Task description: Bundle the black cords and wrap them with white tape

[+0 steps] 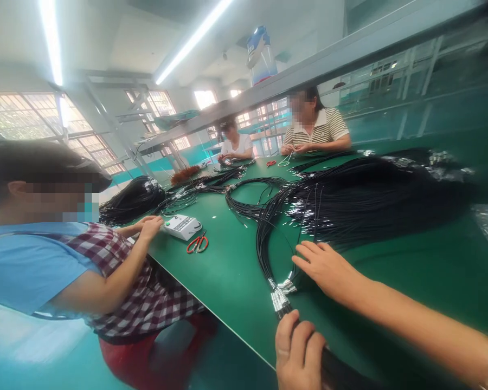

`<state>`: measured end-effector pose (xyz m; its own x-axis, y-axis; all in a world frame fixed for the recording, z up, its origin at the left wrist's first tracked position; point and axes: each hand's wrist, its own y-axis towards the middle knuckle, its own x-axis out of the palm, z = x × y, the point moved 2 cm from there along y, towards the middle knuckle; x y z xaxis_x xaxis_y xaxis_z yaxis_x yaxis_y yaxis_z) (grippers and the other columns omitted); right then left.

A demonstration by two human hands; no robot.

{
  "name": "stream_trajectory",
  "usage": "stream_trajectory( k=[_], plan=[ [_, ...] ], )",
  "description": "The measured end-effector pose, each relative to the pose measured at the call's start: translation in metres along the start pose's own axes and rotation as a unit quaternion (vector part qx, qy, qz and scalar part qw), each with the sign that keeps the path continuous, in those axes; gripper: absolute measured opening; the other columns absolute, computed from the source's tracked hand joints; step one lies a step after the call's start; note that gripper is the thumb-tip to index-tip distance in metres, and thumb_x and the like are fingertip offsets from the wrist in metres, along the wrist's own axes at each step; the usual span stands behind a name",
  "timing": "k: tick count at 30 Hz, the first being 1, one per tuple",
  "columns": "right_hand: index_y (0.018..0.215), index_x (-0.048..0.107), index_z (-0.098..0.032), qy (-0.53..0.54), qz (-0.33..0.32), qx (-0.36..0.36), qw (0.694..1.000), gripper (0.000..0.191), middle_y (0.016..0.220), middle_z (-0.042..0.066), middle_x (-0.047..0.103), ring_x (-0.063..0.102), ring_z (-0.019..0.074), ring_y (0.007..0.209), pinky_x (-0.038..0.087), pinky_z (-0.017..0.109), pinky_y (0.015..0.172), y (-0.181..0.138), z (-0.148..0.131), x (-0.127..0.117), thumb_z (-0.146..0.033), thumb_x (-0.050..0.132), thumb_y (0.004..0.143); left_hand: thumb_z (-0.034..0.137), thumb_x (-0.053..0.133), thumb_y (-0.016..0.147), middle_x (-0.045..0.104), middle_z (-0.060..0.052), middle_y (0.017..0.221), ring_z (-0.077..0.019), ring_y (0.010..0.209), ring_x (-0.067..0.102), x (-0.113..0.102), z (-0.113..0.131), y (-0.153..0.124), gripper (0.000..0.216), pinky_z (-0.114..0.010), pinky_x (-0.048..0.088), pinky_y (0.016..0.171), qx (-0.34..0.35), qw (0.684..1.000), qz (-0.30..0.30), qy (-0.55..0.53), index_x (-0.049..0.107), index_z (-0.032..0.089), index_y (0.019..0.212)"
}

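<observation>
My left hand (299, 349) is at the near table edge, fingers wrapped round a bundle of black cables (268, 254) just below their silver connector ends (281, 295). My right hand (327, 266) lies flat with fingers stretched out on the green table (228, 276), resting against the cable bundle beside the connectors. The cables curve away from my hands into a large black pile (370, 195) further up the table.
A person in a blue top and checked apron sits at my left, hand (150, 226) by a white device (181, 226); red scissors (197, 244) lie beside it. Two more people (315, 130) work at the far end. More cable piles (132, 200) lie left.
</observation>
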<state>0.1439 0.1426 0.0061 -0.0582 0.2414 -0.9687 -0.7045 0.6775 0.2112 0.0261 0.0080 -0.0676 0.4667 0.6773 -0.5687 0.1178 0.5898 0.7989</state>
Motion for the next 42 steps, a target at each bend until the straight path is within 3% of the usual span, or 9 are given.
stream_trajectory(
  k=[5,9,14,22,30,33,36,38,42],
  plan=[
    [0.101,0.059,-0.012,-0.003,-0.005,-0.062,0.998,0.02,0.113,0.014,0.057,0.043,0.0264,0.12,0.028,0.044,0.103,0.017,0.005,0.01,-0.005,0.052,0.083,0.009,0.046,0.087,0.07,-0.006,0.092,-0.0241,0.108,0.062,0.002,0.0,-0.002,0.02,-0.033,0.055,0.089,-0.004,1.0,0.003,0.006,0.064,0.019,0.088],
    [0.101,0.059,-0.013,-0.009,-0.027,-0.085,0.996,0.023,0.093,0.009,0.058,0.053,0.0244,0.095,0.036,0.041,0.092,0.017,0.007,0.007,-0.008,0.058,0.079,0.007,0.047,0.086,0.07,-0.007,0.092,-0.0248,0.109,0.061,0.004,0.0,-0.004,0.02,-0.035,0.056,0.088,-0.004,1.0,0.016,0.018,0.063,0.018,0.089],
    [0.089,0.062,-0.014,-0.008,-0.054,-0.101,0.993,0.014,0.103,0.012,0.056,0.05,0.0262,0.1,0.035,0.039,0.088,0.013,0.003,0.003,-0.014,0.062,0.075,0.007,0.044,0.085,0.07,-0.008,0.094,-0.0254,0.111,0.06,0.006,-0.002,-0.006,0.023,-0.035,0.056,0.086,0.005,1.0,0.016,0.018,0.063,0.019,0.09],
    [0.089,0.06,-0.013,-0.032,-0.089,-0.082,0.992,0.011,0.08,0.009,0.061,0.058,0.0248,0.078,0.038,0.038,0.077,0.001,-0.016,0.003,-0.011,0.058,0.079,0.006,0.044,0.085,0.07,-0.008,0.097,-0.026,0.112,0.059,0.005,-0.001,-0.006,0.024,-0.036,0.055,0.09,0.006,1.0,0.008,0.022,0.063,0.018,0.093],
    [0.089,0.06,-0.011,-0.046,-0.1,-0.079,0.991,0.023,0.075,0.011,0.061,0.061,0.0252,0.069,0.036,0.031,0.058,0.004,-0.03,-0.031,-0.002,0.067,0.069,0.004,0.046,0.085,0.068,-0.008,0.099,-0.0249,0.115,0.057,0.004,-0.001,-0.005,0.024,-0.032,0.055,0.088,-0.003,1.0,0.005,0.024,0.064,0.018,0.093],
    [0.087,0.061,-0.013,-0.017,-0.116,-0.053,0.992,0.011,0.074,0.01,0.063,0.063,0.0252,0.069,0.036,0.029,0.053,0.001,-0.032,-0.041,-0.01,0.066,0.077,0.004,0.048,0.084,0.067,-0.008,0.1,-0.025,0.116,0.056,0.004,-0.001,-0.007,0.022,-0.033,0.054,0.089,-0.005,1.0,0.01,0.019,0.063,0.018,0.093],
    [0.093,0.062,-0.014,0.017,-0.123,-0.018,0.992,0.012,0.078,0.009,0.065,0.065,0.0252,0.072,0.038,0.027,0.053,-0.004,-0.035,-0.049,-0.014,0.063,0.082,0.004,0.047,0.084,0.064,-0.01,0.108,-0.025,0.116,0.056,0.005,0.001,-0.009,0.022,-0.035,0.053,0.09,-0.033,0.999,0.031,0.022,0.061,0.019,0.092],
    [0.094,0.062,-0.014,0.034,-0.132,-0.008,0.991,0.023,0.078,0.007,0.065,0.065,0.024,0.068,0.039,0.027,0.052,-0.01,-0.042,-0.052,-0.011,0.07,0.072,0.005,0.048,0.083,0.061,-0.012,0.116,-0.0237,0.115,0.057,0.005,0.002,-0.01,0.023,-0.033,0.053,0.088,-0.075,0.995,0.052,0.025,0.06,0.018,0.098],
    [0.095,0.064,-0.015,0.047,-0.11,-0.003,0.993,0.025,0.084,0.01,0.064,0.063,0.0257,0.071,0.046,0.031,0.057,-0.029,-0.068,-0.045,-0.009,0.069,0.07,0.009,0.041,0.087,0.055,-0.015,0.127,-0.0224,0.117,0.055,0.009,0.006,-0.011,0.043,-0.034,0.049,0.093,-0.156,0.985,0.077,-0.003,0.047,0.015,0.129]
  ],
)
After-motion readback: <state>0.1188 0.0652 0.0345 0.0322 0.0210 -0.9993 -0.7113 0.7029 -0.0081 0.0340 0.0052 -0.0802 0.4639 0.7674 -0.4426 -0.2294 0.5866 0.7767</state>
